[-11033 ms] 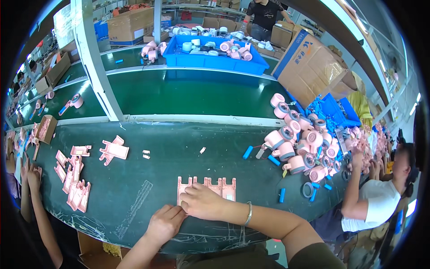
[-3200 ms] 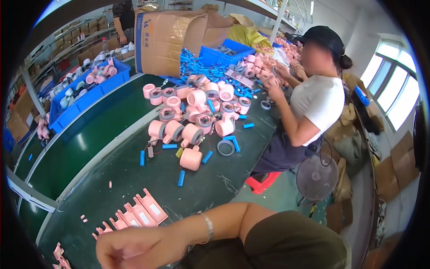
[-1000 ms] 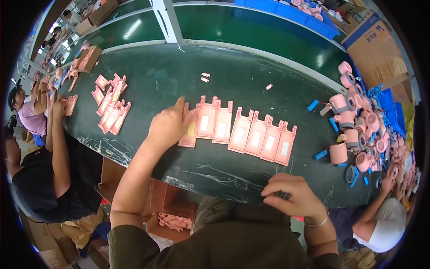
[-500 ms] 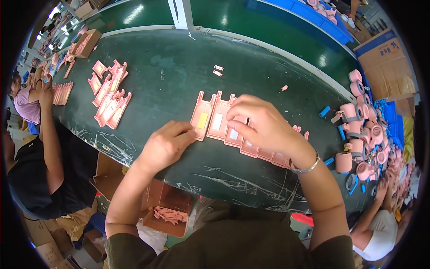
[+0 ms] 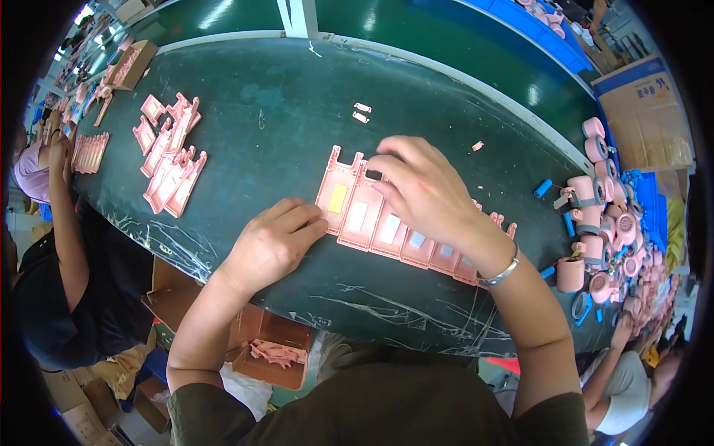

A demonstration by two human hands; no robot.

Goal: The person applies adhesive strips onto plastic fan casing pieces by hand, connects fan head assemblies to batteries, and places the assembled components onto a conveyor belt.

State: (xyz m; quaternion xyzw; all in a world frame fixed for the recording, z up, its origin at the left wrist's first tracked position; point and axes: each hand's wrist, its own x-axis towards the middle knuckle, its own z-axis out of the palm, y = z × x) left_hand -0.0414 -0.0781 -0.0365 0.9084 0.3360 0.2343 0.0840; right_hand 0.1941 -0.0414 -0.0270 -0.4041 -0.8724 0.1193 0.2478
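Observation:
A row of several pink plastic shells (image 5: 332,208) lies side by side on the green table (image 5: 260,82), each with two prongs at the far end. The leftmost bears a yellow rectangle; others bear white or pale ones. My left hand (image 5: 274,244) is closed, its fingertips gripping the left edge of the leftmost shell. Over the far end of the second shell, my right hand (image 5: 425,186) is closed in a pinch. A small dark piece (image 5: 373,175) shows at its thumb and fingertips, too small to name. My right hand and wrist hide parts of the shells farther right.
More pink shells (image 5: 169,160) lie piled to the left. Small pink parts (image 5: 361,113) rest beyond the row. Pink and grey rounded housings (image 5: 587,223) crowd the right side. An open cardboard box (image 5: 245,360) with pink pieces stands below the table edge. Co-workers sit at both sides.
My right hand has moved left and slightly away from me, from the third shell to the far end of the second. My left hand stays at the leftmost shell. The view has shifted a little.

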